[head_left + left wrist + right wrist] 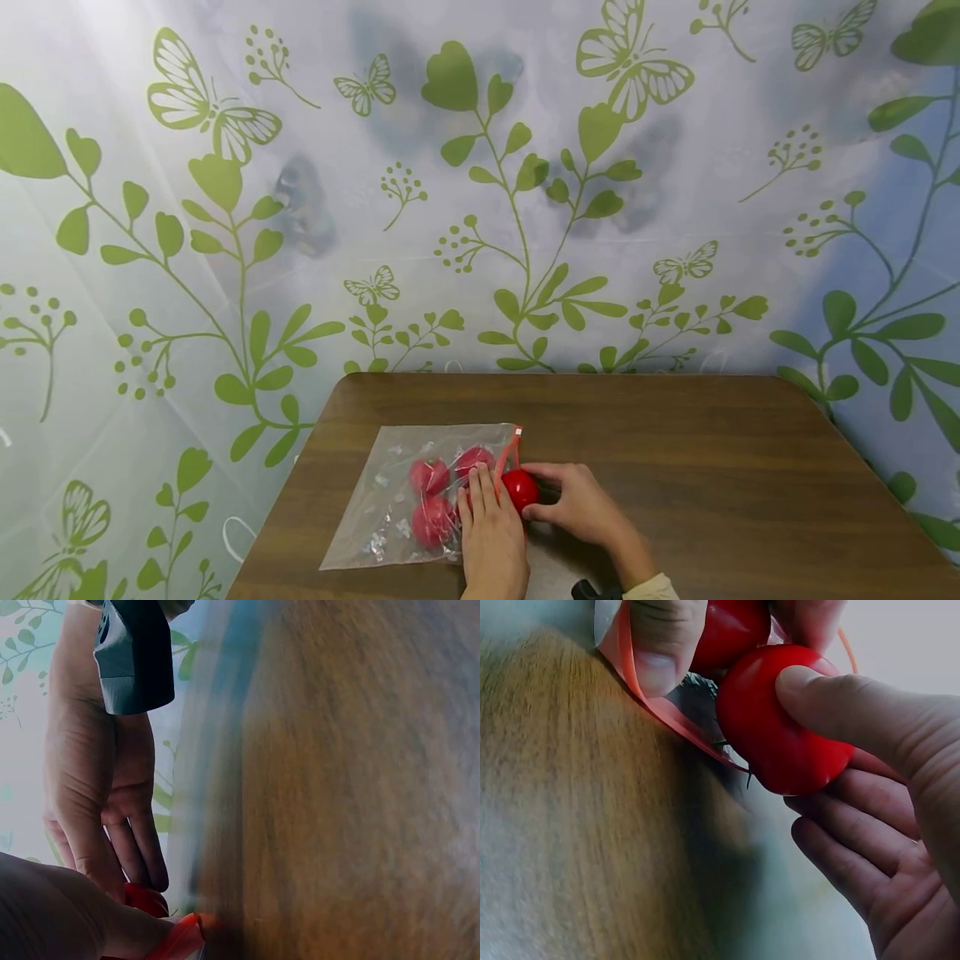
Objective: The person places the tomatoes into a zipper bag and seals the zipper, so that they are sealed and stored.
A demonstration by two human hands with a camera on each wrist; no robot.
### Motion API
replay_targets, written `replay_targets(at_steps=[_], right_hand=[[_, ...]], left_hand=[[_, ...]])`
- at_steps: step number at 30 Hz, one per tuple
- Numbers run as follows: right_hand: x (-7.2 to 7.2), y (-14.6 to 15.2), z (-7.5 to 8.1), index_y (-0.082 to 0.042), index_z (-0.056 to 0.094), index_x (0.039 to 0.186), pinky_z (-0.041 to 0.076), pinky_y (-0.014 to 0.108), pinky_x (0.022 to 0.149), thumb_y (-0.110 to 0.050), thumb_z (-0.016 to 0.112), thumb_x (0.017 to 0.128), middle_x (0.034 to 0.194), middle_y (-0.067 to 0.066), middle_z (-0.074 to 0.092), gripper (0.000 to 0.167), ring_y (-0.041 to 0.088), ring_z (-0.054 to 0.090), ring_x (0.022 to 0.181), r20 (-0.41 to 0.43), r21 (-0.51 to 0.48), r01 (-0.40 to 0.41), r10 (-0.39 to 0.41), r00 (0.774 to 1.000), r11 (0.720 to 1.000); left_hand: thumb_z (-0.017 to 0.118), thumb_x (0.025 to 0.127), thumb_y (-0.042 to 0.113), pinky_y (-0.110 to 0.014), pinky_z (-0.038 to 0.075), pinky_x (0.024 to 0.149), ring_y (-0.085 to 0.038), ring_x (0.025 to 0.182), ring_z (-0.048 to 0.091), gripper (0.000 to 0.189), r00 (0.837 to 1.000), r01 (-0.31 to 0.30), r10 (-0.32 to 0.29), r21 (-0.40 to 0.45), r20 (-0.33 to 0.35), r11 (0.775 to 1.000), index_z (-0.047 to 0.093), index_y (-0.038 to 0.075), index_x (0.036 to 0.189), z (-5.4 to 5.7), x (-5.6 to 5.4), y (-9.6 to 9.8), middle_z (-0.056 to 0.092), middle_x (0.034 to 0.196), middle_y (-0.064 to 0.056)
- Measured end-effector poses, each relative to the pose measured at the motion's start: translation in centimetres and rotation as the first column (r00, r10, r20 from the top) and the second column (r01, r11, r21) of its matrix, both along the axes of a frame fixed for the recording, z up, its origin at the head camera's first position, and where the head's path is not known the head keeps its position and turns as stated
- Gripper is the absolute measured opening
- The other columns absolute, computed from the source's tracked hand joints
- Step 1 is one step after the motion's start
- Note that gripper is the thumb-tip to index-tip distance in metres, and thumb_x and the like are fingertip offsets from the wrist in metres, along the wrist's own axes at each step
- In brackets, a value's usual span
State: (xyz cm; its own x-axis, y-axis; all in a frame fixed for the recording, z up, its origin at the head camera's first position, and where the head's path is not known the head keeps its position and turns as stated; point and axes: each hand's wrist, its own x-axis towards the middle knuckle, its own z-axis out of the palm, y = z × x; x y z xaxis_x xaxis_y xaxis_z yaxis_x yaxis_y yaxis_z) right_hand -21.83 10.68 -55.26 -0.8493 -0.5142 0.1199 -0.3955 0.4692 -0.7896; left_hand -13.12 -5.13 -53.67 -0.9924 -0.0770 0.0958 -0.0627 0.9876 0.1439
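Observation:
A clear zip bag [375,508] with a red zip strip [507,458] lies flat on the table, its mouth facing right. Inside it are several tomatoes [433,521]. My left hand [493,542] lies over the mouth end and holds the bag's edge, its thumb [660,667] at the red strip in the right wrist view. At the mouth, my right hand [581,504] grips another red tomato [772,727] between thumb and fingers. That tomato is close against one inside the bag, and a bit of green stem shows beneath it.
The brown wooden table [750,492] extends to the right and behind the bag. A pale curtain [480,208] with green leaves and butterflies hangs beyond its far edge. A black wrist device [588,590] sits on the right wrist.

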Motion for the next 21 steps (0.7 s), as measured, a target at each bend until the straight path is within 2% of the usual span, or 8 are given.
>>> replay_targets(at_steps=[2, 9, 16, 21], right_hand=[[0.0, -0.2, 0.0, -0.011, 0.073, 0.142, 0.06, 0.051, 0.106, -0.04, 0.093, 0.088, 0.14, 0.009, 0.076, 0.065, 0.025, 0.076, 0.125, -0.008, 0.01, 0.003, -0.003, 1.0, 1.0], [-0.3, -0.6, 0.2, -0.008, 0.072, 0.144, 0.059, 0.053, 0.107, -0.036, 0.093, 0.088, 0.143, 0.011, 0.074, 0.065, 0.028, 0.075, 0.127, -0.007, 0.005, -0.006, 0.006, 1.0, 1.0], [-0.3, -1.2, -0.1, -0.009, 0.072, 0.144, 0.057, 0.055, 0.11, -0.036, 0.093, 0.088, 0.143, 0.01, 0.074, 0.065, 0.026, 0.074, 0.128, -0.028, 0.039, 0.012, -0.011, 1.0, 0.999], [-0.2, -1.5, -0.2, -0.009, 0.073, 0.143, 0.056, 0.056, 0.111, -0.033, 0.094, 0.088, 0.142, 0.01, 0.075, 0.064, 0.027, 0.074, 0.128, -0.02, 0.051, 0.03, -0.029, 0.999, 0.998]], left_hand=[[0.096, 0.078, 0.018, -0.063, 0.027, 0.133, -0.044, 0.164, 0.034, 0.094, 1.0, -0.004, 0.004, 0.006, 0.003, 1.0, 0.051, -0.005, 0.158, 0.0, 0.0, 0.0, 0.041, 0.172, -0.025], [0.098, 0.074, 0.014, -0.063, 0.026, 0.134, -0.045, 0.164, 0.032, 0.099, 1.0, -0.013, 0.012, 0.032, 0.027, 0.999, 0.051, -0.004, 0.159, 0.1, -0.1, 0.2, 0.038, 0.174, -0.025], [0.088, 0.086, 0.014, -0.062, 0.025, 0.134, -0.045, 0.165, 0.03, 0.088, 1.0, 0.0, 0.0, 0.032, 0.013, 1.0, 0.046, -0.006, 0.161, 0.1, 0.0, 0.2, 0.038, 0.174, -0.026], [0.086, 0.088, 0.011, -0.061, 0.026, 0.134, -0.044, 0.165, 0.032, 0.085, 1.0, 0.003, -0.003, 0.022, -0.012, 1.0, 0.046, -0.007, 0.16, 0.0, 0.1, 0.1, 0.039, 0.173, -0.026]])
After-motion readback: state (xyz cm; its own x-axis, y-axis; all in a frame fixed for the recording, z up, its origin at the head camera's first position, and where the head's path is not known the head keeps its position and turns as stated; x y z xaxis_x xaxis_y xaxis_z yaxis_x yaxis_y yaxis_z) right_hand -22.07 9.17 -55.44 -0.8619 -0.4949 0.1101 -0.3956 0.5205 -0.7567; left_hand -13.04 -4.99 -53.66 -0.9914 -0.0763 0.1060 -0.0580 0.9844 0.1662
